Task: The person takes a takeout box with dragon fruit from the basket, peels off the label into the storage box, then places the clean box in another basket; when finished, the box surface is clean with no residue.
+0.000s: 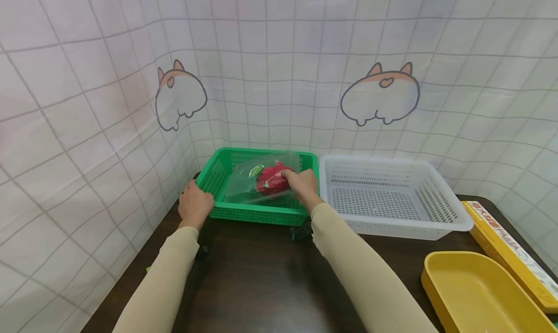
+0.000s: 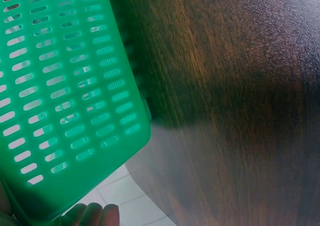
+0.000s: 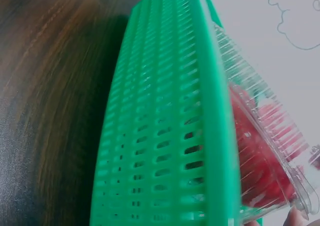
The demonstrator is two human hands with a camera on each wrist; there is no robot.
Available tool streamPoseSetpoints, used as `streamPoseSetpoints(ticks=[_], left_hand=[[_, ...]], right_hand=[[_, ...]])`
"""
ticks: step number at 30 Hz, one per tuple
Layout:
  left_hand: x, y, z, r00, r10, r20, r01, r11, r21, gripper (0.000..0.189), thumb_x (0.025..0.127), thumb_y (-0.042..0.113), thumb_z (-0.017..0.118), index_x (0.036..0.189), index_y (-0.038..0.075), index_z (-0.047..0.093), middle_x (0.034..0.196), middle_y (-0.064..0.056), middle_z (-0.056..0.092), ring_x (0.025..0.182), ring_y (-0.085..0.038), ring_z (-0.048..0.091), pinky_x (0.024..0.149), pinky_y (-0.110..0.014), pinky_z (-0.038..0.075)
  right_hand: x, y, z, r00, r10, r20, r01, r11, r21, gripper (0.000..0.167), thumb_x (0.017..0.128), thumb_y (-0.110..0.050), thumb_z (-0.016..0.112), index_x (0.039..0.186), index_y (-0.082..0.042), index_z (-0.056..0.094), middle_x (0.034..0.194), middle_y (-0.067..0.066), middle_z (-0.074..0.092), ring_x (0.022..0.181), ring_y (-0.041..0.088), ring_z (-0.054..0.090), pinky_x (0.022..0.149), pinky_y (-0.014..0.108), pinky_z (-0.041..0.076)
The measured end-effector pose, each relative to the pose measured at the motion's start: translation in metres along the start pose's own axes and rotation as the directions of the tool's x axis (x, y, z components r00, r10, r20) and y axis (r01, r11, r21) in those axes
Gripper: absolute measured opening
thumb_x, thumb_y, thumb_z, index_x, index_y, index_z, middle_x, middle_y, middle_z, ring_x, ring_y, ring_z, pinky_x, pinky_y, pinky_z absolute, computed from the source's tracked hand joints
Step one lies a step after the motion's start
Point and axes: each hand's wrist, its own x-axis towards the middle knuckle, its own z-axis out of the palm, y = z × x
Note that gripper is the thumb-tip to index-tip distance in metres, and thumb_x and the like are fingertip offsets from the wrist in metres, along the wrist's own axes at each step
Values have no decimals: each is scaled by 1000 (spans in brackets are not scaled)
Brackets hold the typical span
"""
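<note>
A green slotted basket [image 1: 253, 212] stands against the back wall in the head view. My left hand [image 1: 194, 204] grips its left rim near the front corner; fingertips [image 2: 92, 215] show beyond the basket edge in the left wrist view. Inside the basket, a clear plastic box [image 1: 240, 184] with red contents [image 1: 271, 179] and a green label lies tilted. My right hand [image 1: 303, 185] pinches the right part of this box. The right wrist view shows the ridged clear lid [image 3: 265, 103] over rounded red pieces [image 3: 257, 158], with fingertips at the box's lower corner.
Right of the green basket stands a white slotted basket [image 1: 375, 202]. A yellow tray [image 1: 475, 289] and a long yellow box [image 1: 505, 250] lie at the right. A small dark object [image 1: 301, 230] sits beneath the green basket's front right corner. Tiled-pattern sheeting [image 1: 279, 81] surrounds the table.
</note>
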Motion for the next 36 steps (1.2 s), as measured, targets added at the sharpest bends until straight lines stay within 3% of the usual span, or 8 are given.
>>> streamPoseSetpoints(ticks=[6, 9, 15, 19, 27, 33, 36], left_hand=[[0, -3, -2, 1000, 11, 2, -11, 1000, -18, 60, 92, 14, 37, 149, -4, 26, 142, -28, 39, 120, -49, 40, 99, -63, 35], [1, -2, 1, 1000, 20, 11, -20, 1000, -17, 60, 93, 16, 38, 149, -5, 26, 141, -29, 39, 120, -49, 40, 98, -63, 36], [2, -1, 0, 1000, 10, 4, -10, 1000, 14, 58, 93, 16, 37, 146, -8, 29, 137, -31, 41, 118, -50, 41, 96, -63, 37], [3, 2, -1, 1000, 15, 7, -15, 999, 33, 57, 93, 15, 36, 144, -10, 29, 135, -33, 41, 117, -51, 41, 95, -64, 38], [4, 6, -4, 1000, 20, 19, -21, 999, 36, 57, 93, 16, 36, 142, -11, 30, 133, -34, 42, 117, -51, 41, 95, -64, 38], [2, 2, -5, 999, 19, 34, -20, 999, 29, 59, 93, 17, 35, 145, -11, 26, 136, -34, 39, 119, -51, 39, 97, -64, 36], [1, 4, -2, 999, 14, 44, -15, 999, 29, 60, 93, 18, 36, 146, -10, 25, 137, -34, 39, 120, -51, 38, 97, -64, 35]], right_hand=[[-7, -11, -19, 999, -16, 33, 10, 985, 174, 63, 91, -38, 62, 133, 7, 47, 135, 20, 50, 115, 36, 59, 86, 50, 54], [-13, -12, -38, 999, -35, 37, 25, 966, 256, 64, 92, -37, 63, 135, 7, 43, 135, 20, 47, 119, 36, 55, 87, 51, 53], [-31, -3, -70, 995, -53, 90, 22, 949, 316, 65, 95, -38, 59, 139, 4, 37, 142, 21, 45, 121, 42, 53, 85, 49, 53], [-45, 9, -92, 987, -98, 128, 55, 950, 308, 64, 97, -40, 55, 143, 2, 41, 146, 20, 42, 120, 44, 55, 82, 45, 55], [-86, 31, -130, 986, -117, 116, 80, 956, 280, 50, 98, -36, 58, 121, 7, 48, 132, 21, 45, 107, 35, 60, 77, 40, 57], [-123, 58, -139, 984, -105, 142, 54, 944, 325, 40, 99, -33, 57, 114, 3, 45, 121, 16, 46, 96, 19, 62, 75, 36, 58], [-140, 70, -141, 984, -98, 147, 38, 930, 365, 32, 99, -30, 57, 105, 0, 47, 115, 12, 46, 94, 19, 59, 74, 35, 58]])
